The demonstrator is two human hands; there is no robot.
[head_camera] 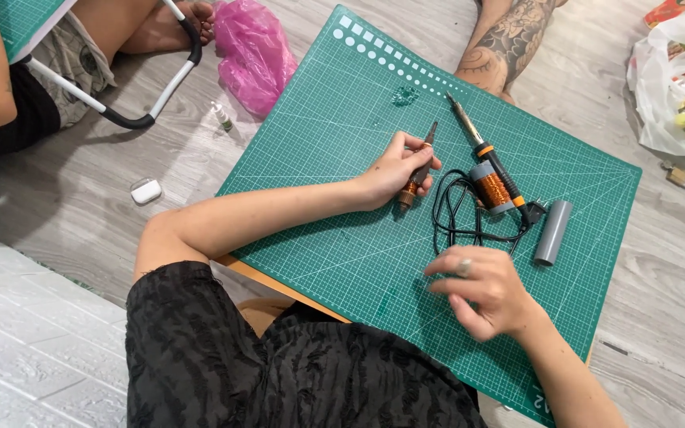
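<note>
My left hand grips a thin pen-like tool with an orange and dark handle, its tip pointing up over the green cutting mat. My right hand hovers above the mat lower right, fingers loosely curled and pinched, a ring on one finger; I cannot tell whether it holds anything. Just above it lies a soldering iron with a black coiled cord, a spool of copper wire and a grey plastic tube.
A pink plastic bag lies at the mat's upper left. A white earbud case and a small bottle sit on the wooden floor. Another person's tattooed leg rests at the top. White bags, a padlock.
</note>
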